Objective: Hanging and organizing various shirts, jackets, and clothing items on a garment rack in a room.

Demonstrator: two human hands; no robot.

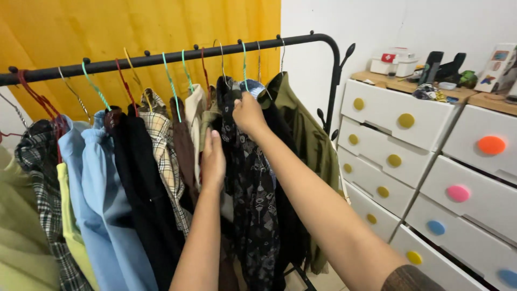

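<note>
Right hand (247, 114) is pinching the shoulder of a dark patterned shirt (253, 199) hanging mid-rail on the black clothes rack (177, 55). Left hand (212, 161), fingers pressed together, lies flat against the brown garment (184, 151) just beside it.

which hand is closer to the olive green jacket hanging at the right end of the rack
Right. The right hand grips the collar of the dark patterned shirt just left of the olive green jacket. The left hand is lower and further left, among the brown garments.
</note>
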